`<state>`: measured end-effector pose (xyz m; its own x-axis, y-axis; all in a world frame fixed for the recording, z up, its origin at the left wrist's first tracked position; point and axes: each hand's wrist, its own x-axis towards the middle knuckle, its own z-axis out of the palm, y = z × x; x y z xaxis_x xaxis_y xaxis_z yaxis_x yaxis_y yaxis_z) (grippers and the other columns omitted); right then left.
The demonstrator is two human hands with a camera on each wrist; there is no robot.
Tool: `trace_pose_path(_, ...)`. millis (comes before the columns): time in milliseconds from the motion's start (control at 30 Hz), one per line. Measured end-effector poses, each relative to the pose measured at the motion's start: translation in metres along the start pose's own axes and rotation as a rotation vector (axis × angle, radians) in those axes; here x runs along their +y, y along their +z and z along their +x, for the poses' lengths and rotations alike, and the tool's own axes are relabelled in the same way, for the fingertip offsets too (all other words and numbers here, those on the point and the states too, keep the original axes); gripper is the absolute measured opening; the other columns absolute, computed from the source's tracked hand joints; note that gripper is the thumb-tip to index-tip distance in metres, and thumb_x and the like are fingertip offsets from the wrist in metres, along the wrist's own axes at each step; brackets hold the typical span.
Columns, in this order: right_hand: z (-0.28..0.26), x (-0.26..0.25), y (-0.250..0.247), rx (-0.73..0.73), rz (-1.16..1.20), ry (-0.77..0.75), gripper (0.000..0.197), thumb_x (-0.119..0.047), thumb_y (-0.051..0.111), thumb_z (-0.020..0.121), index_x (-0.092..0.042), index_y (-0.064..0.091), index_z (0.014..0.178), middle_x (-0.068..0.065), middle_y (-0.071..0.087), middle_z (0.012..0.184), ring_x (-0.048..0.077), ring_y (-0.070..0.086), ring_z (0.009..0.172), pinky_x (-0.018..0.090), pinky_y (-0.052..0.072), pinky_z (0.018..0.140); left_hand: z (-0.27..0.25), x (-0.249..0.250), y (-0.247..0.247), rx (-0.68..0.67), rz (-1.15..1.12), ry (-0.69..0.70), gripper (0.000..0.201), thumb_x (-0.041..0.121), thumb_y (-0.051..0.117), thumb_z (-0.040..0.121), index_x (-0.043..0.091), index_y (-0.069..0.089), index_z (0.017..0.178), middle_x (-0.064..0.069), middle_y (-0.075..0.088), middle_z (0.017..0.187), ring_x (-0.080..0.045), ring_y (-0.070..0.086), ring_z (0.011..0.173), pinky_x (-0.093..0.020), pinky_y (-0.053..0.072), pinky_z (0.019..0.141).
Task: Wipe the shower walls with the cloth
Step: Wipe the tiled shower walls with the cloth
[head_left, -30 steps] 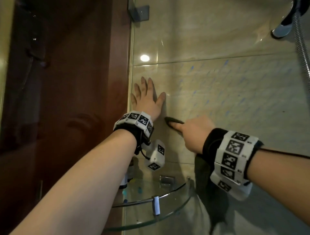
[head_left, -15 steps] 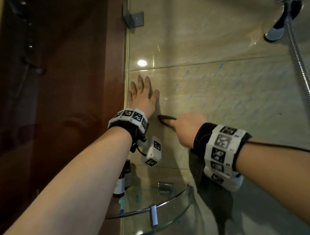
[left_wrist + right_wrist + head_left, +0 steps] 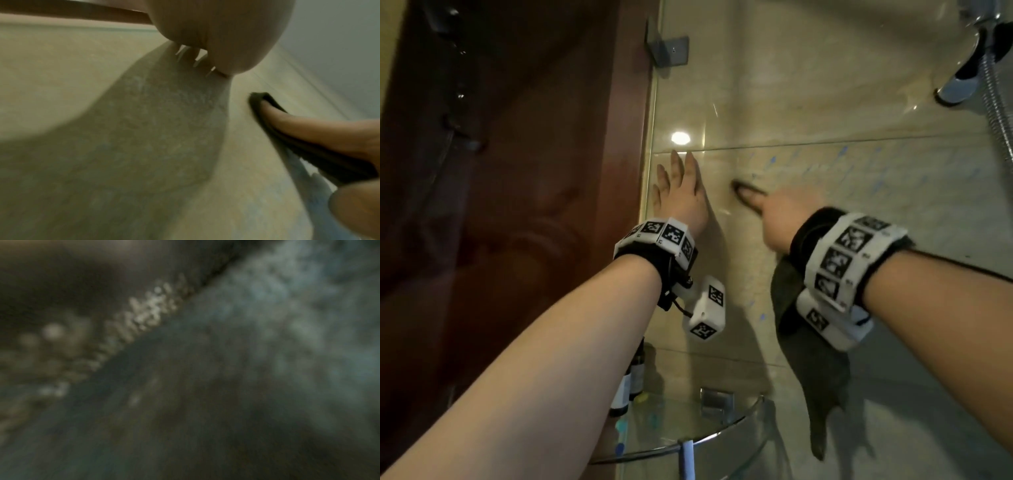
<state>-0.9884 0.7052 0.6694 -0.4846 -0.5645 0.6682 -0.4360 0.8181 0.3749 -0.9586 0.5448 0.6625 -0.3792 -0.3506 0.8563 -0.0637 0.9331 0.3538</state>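
Note:
My left hand [image 3: 681, 195] lies flat on the beige tiled shower wall [image 3: 859, 212], fingers straight and pointing up, close to the corner. In the left wrist view its palm [image 3: 216, 32] fills the top, over its own shadow. Just to its right, my right hand [image 3: 780, 212] grips a dark cloth [image 3: 822, 377] and presses it to the wall. A fold of the cloth sticks out past the thumb, and the rest hangs below the wrist. The left wrist view shows the thumb [image 3: 308, 125] lying along the cloth [image 3: 298, 142]. The right wrist view is a blur of cloth [image 3: 205, 386].
A brown wooden panel [image 3: 517, 205] meets the tiles at the left, with a metal bracket [image 3: 667, 51] up high. A glass corner shelf [image 3: 722, 442] carrying small bottles [image 3: 626, 383] juts out below my hands. A chrome shower head [image 3: 962, 85] and hose [image 3: 996, 96] hang at the upper right.
My right hand has slid the cloth up the wall toward the grout line. My left hand has crept up a little, still flat. The view has tilted upward.

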Motion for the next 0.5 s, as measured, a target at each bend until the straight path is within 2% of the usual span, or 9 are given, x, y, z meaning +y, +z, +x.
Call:
trace_pose_path(67,0.015,0.026,-0.017,0.044,0.008,0.085,0.08,-0.004,0.034,0.093,-0.043,-0.006,0.15,0.017,0.057,0.117,0.021,0.042,0.059,0.033,0.037,0.054,0.006,0.007,-0.001,-0.016,-0.001,-0.007,0.056,0.021,0.024,0.103,0.024,-0.003,0.153,0.001,-0.016,0.159,-0.024,-0.016,0.146,-0.04,-0.009,0.118)
trace_pose_path(167,0.015,0.043,-0.037,0.059,-0.013,0.153,0.075,-0.008,0.035,0.095,-0.031,-0.007,0.153,0.012,0.049,0.08,0.023,0.043,0.058,0.033,0.038,0.051,0.008,0.01,0.0,-0.022,0.003,-0.02,0.054,0.024,0.02,0.104,0.023,-0.004,0.153,0.002,-0.016,0.159,-0.023,-0.016,0.146,-0.04,-0.009,0.117)
trace_pose_path(200,0.012,0.04,-0.038,0.071,-0.01,0.15,0.073,-0.009,0.034,0.095,-0.027,-0.005,0.153,0.012,0.05,0.08,0.022,0.044,0.058,0.032,0.036,0.049,0.008,0.01,0.001,-0.019,0.003,-0.022,0.054,0.024,0.019,0.104,0.023,-0.004,0.152,0.002,-0.016,0.159,-0.023,-0.016,0.145,-0.039,-0.01,0.117)
trace_pose_path(233,0.009,0.033,-0.035,0.066,0.012,0.138,0.071,-0.009,0.033,0.096,-0.025,-0.004,0.154,0.013,0.055,0.088,0.021,0.043,0.059,0.031,0.035,0.049,0.008,0.01,0.001,-0.016,0.006,-0.021,0.053,0.025,0.019,0.104,0.023,-0.005,0.152,0.002,-0.016,0.159,-0.023,-0.016,0.145,-0.039,-0.01,0.117)
trace_pose_path(300,0.0,0.01,-0.024,0.006,0.06,0.084,0.07,-0.009,0.033,0.096,-0.028,-0.002,0.154,0.015,0.058,0.108,0.022,0.044,0.066,0.032,0.038,0.058,0.007,0.01,0.0,-0.009,0.01,-0.021,0.053,0.024,0.018,0.104,0.022,-0.004,0.153,0.001,-0.016,0.159,-0.023,-0.016,0.146,-0.039,-0.01,0.117)
trace_pose_path(333,-0.004,-0.003,-0.013,-0.035,0.055,0.046,0.071,-0.01,0.034,0.096,-0.032,-0.002,0.153,0.012,0.057,0.104,0.022,0.044,0.068,0.033,0.039,0.062,0.007,0.01,0.001,-0.009,0.012,-0.022,0.053,0.024,0.018,0.104,0.021,-0.004,0.153,0.001,-0.016,0.159,-0.024,-0.015,0.146,-0.039,-0.01,0.117)
trace_pose_path(400,-0.01,-0.017,0.0,-0.055,-0.001,-0.014,0.076,-0.01,0.039,0.094,-0.037,-0.003,0.151,0.006,0.051,0.085,0.019,0.045,0.066,0.032,0.041,0.066,0.006,0.011,0.002,-0.007,0.015,-0.024,0.053,0.025,0.018,0.104,0.021,-0.003,0.153,0.001,-0.015,0.159,-0.024,-0.015,0.146,-0.039,-0.009,0.117)
trace_pose_path(433,-0.01,-0.014,0.001,-0.029,-0.018,-0.025,0.078,-0.009,0.041,0.093,-0.038,-0.002,0.151,0.005,0.053,0.085,0.019,0.048,0.068,0.032,0.043,0.068,0.006,0.011,0.002,-0.006,0.013,-0.024,0.053,0.025,0.018,0.104,0.021,-0.003,0.153,0.001,-0.015,0.159,-0.024,-0.015,0.146,-0.039,-0.009,0.117)
trace_pose_path(500,-0.005,0.006,-0.007,0.012,-0.001,0.017,0.077,-0.006,0.038,0.093,-0.038,0.001,0.152,0.008,0.06,0.106,0.023,0.056,0.082,0.032,0.042,0.07,0.006,0.009,0.002,-0.01,0.005,-0.017,0.053,0.025,0.018,0.105,0.022,-0.003,0.153,0.002,-0.015,0.159,-0.023,-0.015,0.146,-0.039,-0.008,0.117)
